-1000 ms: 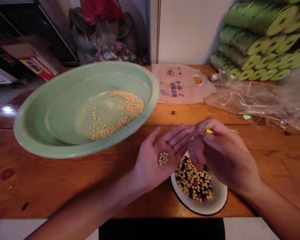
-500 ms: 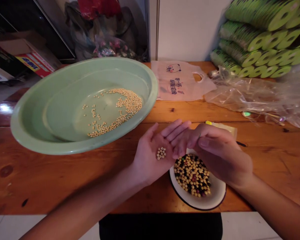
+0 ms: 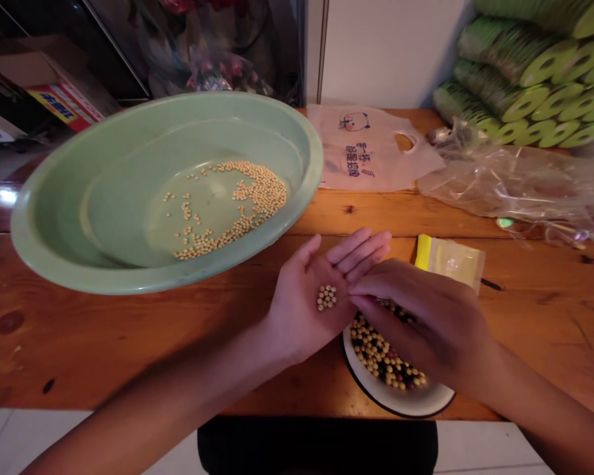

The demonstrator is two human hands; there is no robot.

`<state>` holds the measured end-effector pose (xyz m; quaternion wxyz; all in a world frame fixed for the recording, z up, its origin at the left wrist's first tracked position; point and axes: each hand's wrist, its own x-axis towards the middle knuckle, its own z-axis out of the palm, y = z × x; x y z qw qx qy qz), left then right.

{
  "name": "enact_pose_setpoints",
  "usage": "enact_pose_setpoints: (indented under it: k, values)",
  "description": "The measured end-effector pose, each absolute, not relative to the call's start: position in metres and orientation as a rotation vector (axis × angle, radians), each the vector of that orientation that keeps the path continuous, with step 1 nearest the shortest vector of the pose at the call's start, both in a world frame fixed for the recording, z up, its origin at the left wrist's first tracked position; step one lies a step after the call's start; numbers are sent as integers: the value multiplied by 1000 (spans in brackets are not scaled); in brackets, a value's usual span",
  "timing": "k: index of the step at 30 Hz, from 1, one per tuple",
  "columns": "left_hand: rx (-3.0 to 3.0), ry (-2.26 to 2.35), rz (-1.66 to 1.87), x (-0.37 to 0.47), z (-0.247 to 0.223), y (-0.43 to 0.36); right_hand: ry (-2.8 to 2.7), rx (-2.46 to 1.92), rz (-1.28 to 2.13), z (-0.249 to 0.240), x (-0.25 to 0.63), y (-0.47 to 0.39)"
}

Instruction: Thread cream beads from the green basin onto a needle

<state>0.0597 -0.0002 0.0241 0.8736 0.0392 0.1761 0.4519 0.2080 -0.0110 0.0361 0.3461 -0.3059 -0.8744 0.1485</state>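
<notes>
My left hand [image 3: 307,303] is held palm up with its fingers stretched out flat. A small cluster of pale round beads [image 3: 327,297] rests in its palm, some with a dark hole showing. The thumb and forefinger of my right hand [image 3: 420,316] are pinched together at the edge of that palm; whatever lies between the fingertips is too small to make out. Beneath my right hand is a white dark-rimmed bowl [image 3: 400,401], partly hidden, with yellowish, black and a few reddish beads [image 3: 383,359]. A large green basin [image 3: 129,280] at the left holds many pale beads [image 3: 262,191].
On the wooden table [image 3: 153,349] lie a small yellow-topped packet [image 3: 450,260], a white printed plastic bag [image 3: 376,148] and crumpled clear plastic [image 3: 534,188]. Green ring-shaped stacks [image 3: 539,92] stand at the back right. An open cardboard box [image 3: 59,92] is at the far left.
My right hand has turned over and its pinched fingertips have come to my left palm, uncovering the packet behind. The beads stay in my left palm. The view has shifted slightly.
</notes>
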Motion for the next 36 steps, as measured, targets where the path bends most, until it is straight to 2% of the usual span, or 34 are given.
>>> enact_pose_setpoints:
  k: [7, 13, 36]
  values:
    - [46, 377, 942, 60, 26, 0, -2322, -843, 13, 25, 205, -10]
    - [48, 353, 925, 60, 25, -1, -2398, -806, -125, 25, 205, -10]
    - [43, 306, 917, 58, 23, -1, -2428, -765, -176, 24, 204, -10]
